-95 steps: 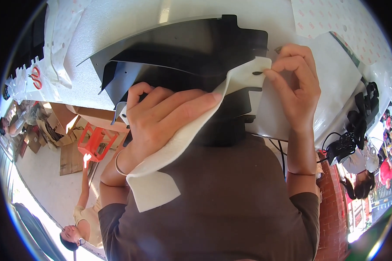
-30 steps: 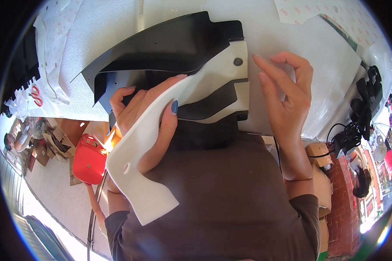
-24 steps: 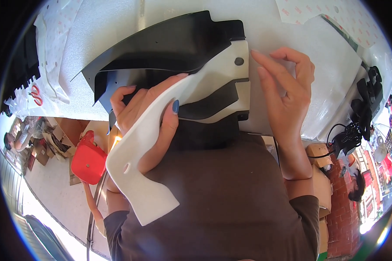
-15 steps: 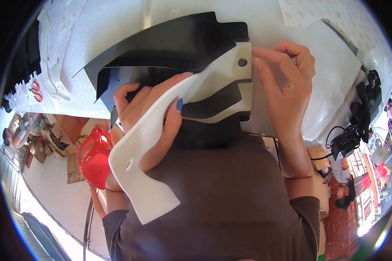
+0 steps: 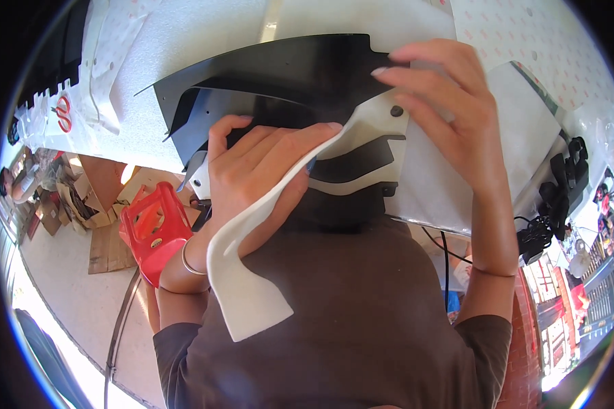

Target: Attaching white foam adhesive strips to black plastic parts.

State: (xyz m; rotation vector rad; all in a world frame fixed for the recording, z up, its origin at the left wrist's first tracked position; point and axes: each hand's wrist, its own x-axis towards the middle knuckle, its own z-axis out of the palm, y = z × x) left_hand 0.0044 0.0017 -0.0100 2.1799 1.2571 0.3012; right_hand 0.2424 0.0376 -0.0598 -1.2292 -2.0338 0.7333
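Head view: two hands at some curved black panels (image 5: 307, 61). The left hand (image 5: 252, 163), bent round, grips one white strip (image 5: 256, 303) hanging from the panels' right part toward the wearer. The right hand (image 5: 457, 102), raised, fingers loosely parted, visibly grips nothing at their right end. Left of them: one red stool (image 5: 162, 228).

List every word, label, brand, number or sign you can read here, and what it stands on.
No text is legible.
White sheet at upper right: repeated pinkish-red printing, too small to read.
White sheet at upper left: reddish marks, too faint to read.
Red stool: spot on its seat, too small to tell.
White felt strip: no lettering seen.
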